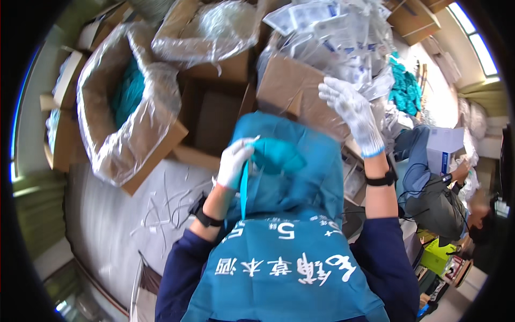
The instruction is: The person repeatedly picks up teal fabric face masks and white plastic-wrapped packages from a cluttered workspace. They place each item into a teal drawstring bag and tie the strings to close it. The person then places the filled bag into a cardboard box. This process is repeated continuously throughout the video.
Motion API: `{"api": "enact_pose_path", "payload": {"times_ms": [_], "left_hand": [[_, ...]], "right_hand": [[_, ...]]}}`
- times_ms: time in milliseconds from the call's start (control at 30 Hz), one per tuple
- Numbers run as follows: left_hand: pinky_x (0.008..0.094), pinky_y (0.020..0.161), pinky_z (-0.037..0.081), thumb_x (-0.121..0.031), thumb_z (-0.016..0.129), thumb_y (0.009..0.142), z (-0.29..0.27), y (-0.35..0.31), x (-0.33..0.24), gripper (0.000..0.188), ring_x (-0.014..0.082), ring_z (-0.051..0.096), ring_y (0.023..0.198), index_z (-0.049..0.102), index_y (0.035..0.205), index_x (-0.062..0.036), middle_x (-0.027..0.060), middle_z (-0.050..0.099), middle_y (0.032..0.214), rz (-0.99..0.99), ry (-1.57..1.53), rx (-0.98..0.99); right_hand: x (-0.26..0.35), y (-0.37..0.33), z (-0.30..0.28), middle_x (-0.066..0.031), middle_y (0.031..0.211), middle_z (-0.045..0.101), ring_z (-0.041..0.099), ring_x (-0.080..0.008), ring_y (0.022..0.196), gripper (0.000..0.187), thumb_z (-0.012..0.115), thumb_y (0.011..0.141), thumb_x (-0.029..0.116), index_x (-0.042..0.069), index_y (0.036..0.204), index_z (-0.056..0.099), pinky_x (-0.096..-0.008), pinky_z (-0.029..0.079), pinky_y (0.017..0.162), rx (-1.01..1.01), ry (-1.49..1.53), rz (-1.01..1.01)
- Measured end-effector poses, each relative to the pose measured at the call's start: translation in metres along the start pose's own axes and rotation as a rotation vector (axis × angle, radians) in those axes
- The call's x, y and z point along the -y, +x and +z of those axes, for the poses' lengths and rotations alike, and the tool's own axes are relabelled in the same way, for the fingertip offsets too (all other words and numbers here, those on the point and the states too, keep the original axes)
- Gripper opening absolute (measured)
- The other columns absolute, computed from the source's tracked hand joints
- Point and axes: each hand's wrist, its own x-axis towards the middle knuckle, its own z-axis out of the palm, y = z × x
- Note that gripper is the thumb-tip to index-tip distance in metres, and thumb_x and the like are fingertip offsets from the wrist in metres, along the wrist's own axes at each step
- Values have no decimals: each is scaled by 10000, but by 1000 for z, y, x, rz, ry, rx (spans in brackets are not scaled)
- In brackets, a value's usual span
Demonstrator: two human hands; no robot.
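Note:
My left hand (pixel 235 163), in a white knit glove, is closed on the edge of a teal fabric piece with a narrow strap (pixel 276 155). The piece is blurred, so its exact kind cannot be made out. It hangs over the lap part of my blue apron (pixel 316 177), and its strap dangles toward my waist. My right hand (pixel 351 112), also in a white glove, is raised to the right with fingers stretched out and nothing in them. It is nearest to a cardboard box flap (pixel 292 86) and the pile of clear plastic packages (pixel 343 40) behind it.
At left stands a plastic-lined carton (pixel 155 96) with teal fabric inside. Beside it are an open brown carton (pixel 185 126) and another lined carton (pixel 214 51). Loose strips (pixel 161 209) lie on the grey floor. A second person (pixel 434 209) sits at right, near teal fabric (pixel 402 86).

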Motion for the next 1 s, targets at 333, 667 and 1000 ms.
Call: {"api": "enact_pose_path", "payload": {"times_ms": [333,667,1000], "left_hand": [[200,440,362,-385,479,1053,35,-38,-23,476,63,451,475,618,1215,41,94,669,879,300,-95,-35],[427,978,489,-471,481,1030,77,-26,-17,499,316,614,1090,528,755,-58,274,644,1222,248,-510,-20],[322,521,466,-574,465,1001,97,-14,-1,489,194,562,606,590,845,-128,57,596,742,220,-393,-384]], "right_hand": [[-38,-126,89,27,948,667,568,-64,855,163,644,980,162,43,1076,700,-223,452,807,-739,291,182],[-19,-146,123,-88,1130,677,629,-181,1054,273,654,903,-10,4,1176,662,-296,482,952,-282,-270,-402],[-47,-159,155,-58,1179,668,616,-146,1023,373,662,915,49,58,1284,611,-290,508,877,-298,-19,-149]]}}
